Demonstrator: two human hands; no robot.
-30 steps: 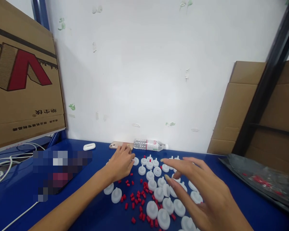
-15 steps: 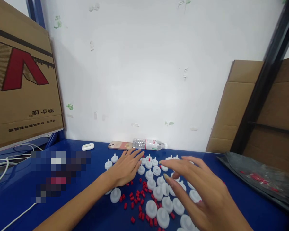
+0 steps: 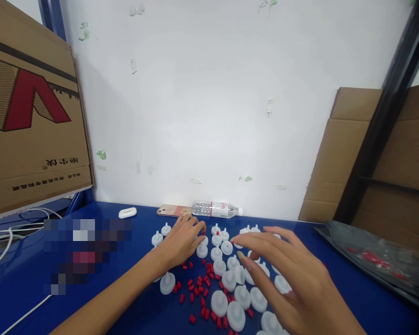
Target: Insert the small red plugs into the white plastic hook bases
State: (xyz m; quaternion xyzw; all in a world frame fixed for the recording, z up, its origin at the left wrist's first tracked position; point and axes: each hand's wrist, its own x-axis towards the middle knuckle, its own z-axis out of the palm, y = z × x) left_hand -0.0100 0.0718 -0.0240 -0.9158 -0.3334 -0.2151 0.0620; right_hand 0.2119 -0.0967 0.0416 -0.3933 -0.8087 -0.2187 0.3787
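Observation:
My left hand (image 3: 185, 239) reaches over the blue table with its fingers curled down around a white spouted disc (image 3: 205, 240). A small red cap (image 3: 203, 233) shows by those fingertips. Just below the thumb sits another white disc (image 3: 202, 251). My right hand (image 3: 293, 274) hovers above the discs on the right, its thumb and index finger apart and nothing visible between them. Several white discs (image 3: 219, 303) with a central nub lie beneath and between my hands. Loose red caps (image 3: 200, 283) are scattered among them. A red-capped disc (image 3: 216, 239) stands between both hands.
Along the white wall lie a water bottle (image 3: 216, 209) and a phone (image 3: 174, 211). A white case (image 3: 127, 213) and cables (image 3: 12, 230) are at left. A dark plastic bag (image 3: 373, 256) with red pieces rests at right. Cardboard boxes (image 3: 31, 116) flank the table.
My left fingers have curled in and drawn slightly back toward the left, with white discs under them shifting that way. The right hand has stayed nearly still.

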